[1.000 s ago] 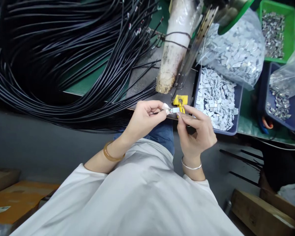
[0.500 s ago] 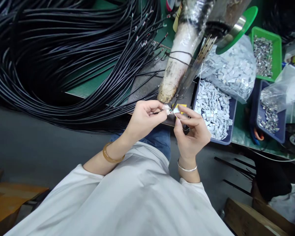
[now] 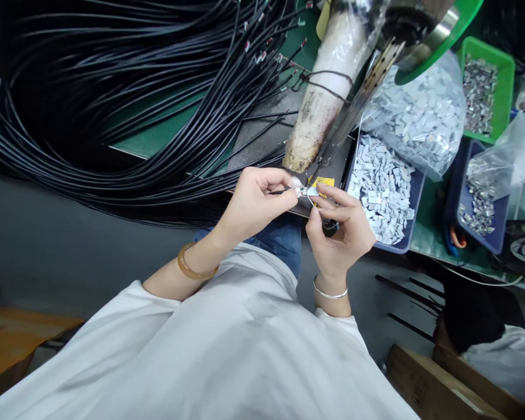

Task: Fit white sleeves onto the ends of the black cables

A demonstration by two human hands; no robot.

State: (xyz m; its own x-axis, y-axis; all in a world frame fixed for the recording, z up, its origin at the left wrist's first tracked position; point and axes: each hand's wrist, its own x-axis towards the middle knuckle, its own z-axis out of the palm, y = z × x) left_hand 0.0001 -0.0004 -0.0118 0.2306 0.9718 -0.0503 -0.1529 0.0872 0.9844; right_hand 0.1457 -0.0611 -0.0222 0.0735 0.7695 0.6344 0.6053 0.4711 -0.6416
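Thumb and fingertips of my left hand (image 3: 262,195), with white coverings on the tips, pinch the end of a black cable (image 3: 279,192). My right hand (image 3: 339,227) meets it tip to tip, its fingers closed on a small pale metal piece (image 3: 312,191) at the cable's end. A thin light strand runs down to my right thumb. Both hands are just below the blunt lower end of a plastic-wrapped white machine arm (image 3: 308,128). Behind the fingers shows a yellow patch (image 3: 326,182). Fine detail between the fingertips is too small to tell.
Black cables (image 3: 157,181) cover the bench's left. To the right are a blue tray (image 3: 402,242) of metal pieces, a filled plastic bag (image 3: 420,111), a green bin (image 3: 503,87) and another blue bin (image 3: 501,224). Cardboard boxes (image 3: 433,385) stand lower right.
The camera view has shifted slightly. Both hands keep their grips, and the fingers of my right hand have moved a little around the small metal piece.
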